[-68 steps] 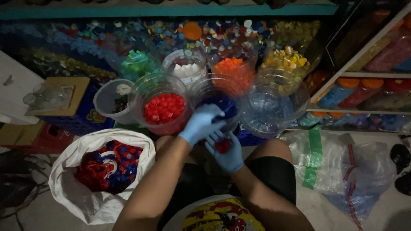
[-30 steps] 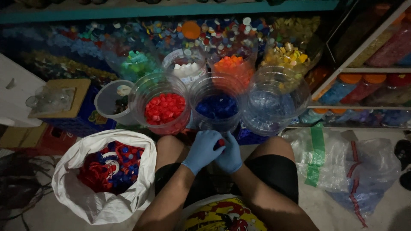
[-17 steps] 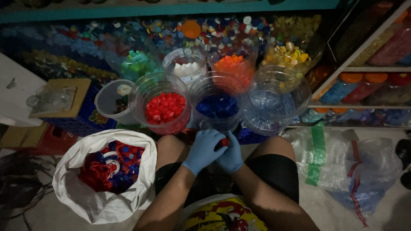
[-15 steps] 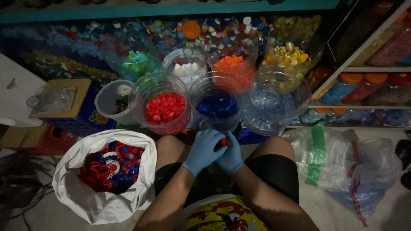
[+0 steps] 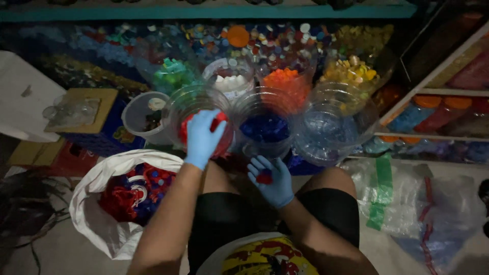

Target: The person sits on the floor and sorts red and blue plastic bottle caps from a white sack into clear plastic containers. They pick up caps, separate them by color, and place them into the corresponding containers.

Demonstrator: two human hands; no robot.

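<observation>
I sit on the floor, both hands in blue gloves. My left hand [image 5: 202,136] reaches forward over a clear jar of red bottle caps [image 5: 177,113], fingers spread and pointing down into it. Nothing shows in its grip. My right hand [image 5: 271,179] rests palm up between my knees and cups a red bottle cap [image 5: 264,178]. A clear jar of dark blue caps [image 5: 265,127] stands just beyond the right hand. At my left knee a white bag [image 5: 97,214] lies open, full of mixed red and blue caps.
More clear jars stand in a cluster: pale blue [image 5: 333,135], green [image 5: 172,75], white [image 5: 230,81], orange [image 5: 286,81] and yellow [image 5: 352,71]. A small white tub [image 5: 140,109] sits left of them. A crumpled clear plastic bag [image 5: 407,203] lies at right, below a shelf of jars [image 5: 433,109].
My left hand has left the right hand at my lap and moved forward to the red-cap jar. The right hand has turned palm up and stayed low.
</observation>
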